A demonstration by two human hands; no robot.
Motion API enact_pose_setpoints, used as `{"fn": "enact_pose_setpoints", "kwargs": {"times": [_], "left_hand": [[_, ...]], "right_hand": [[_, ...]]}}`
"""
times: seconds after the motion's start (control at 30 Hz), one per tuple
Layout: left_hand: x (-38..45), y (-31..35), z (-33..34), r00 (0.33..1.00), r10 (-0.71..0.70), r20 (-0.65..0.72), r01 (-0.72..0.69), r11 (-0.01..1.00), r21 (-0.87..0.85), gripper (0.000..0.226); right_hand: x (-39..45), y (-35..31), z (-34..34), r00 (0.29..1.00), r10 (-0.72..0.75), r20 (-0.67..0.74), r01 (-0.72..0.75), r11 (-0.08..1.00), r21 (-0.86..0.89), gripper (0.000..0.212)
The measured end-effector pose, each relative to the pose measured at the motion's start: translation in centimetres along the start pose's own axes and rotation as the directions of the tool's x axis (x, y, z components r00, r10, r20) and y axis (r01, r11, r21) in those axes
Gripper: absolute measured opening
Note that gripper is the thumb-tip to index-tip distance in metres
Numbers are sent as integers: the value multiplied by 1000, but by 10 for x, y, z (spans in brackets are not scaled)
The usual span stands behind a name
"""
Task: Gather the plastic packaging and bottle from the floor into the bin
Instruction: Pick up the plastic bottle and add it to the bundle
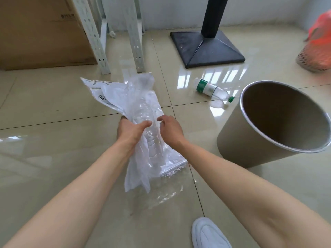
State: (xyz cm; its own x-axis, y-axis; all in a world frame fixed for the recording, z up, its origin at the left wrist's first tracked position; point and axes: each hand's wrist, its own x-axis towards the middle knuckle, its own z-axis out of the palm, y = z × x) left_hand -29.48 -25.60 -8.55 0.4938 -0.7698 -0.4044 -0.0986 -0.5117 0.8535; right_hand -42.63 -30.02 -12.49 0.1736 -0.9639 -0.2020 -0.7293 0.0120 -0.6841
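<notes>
Plastic packaging (141, 111) gripped in left hand (131, 130), right hand (171, 129) alongside

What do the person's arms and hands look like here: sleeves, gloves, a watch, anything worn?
Both forearms are bare, with no sleeve in view. The left hand and right hand wear no gloves, and no watch, ring or bracelet shows. One white shoe is visible below.

I see my left hand (131, 130) clamped round a bundle of crumpled clear plastic packaging (141, 111), my right hand (171, 130) loosely curled against it. Right of the bundle stands a round tan bin (238, 140), empty; a green-labelled clear bottle (213, 90) lies beyond the bin.
</notes>
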Motion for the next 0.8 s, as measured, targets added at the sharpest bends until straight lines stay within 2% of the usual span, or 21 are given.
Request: {"fn": "enact_pose_setpoints", "kwargs": {"times": [0.13, 0.27, 0.37, 0.8], "left_hand": [[6, 23, 25, 1000, 7, -22, -8, 1000, -27, 71], [16, 38, 49, 1000, 11, -10, -11, 999, -50, 72], [28, 46, 67, 1000, 2, -3, -3, 996, -86, 78], [75, 65, 124, 1000, -13, 25, 18, 981, -192, 70]], "right_hand": [[33, 21, -56, 988, 93, -120, -104, 991, -86, 39], [59, 39, -86, 978, 158, -138, -173, 979, -106, 41], [75, 54, -90, 975, 172, -138, -191, 972, -136, 41], [142, 102, -97, 914, 334, -229, -368, 921, -125, 40]]}}
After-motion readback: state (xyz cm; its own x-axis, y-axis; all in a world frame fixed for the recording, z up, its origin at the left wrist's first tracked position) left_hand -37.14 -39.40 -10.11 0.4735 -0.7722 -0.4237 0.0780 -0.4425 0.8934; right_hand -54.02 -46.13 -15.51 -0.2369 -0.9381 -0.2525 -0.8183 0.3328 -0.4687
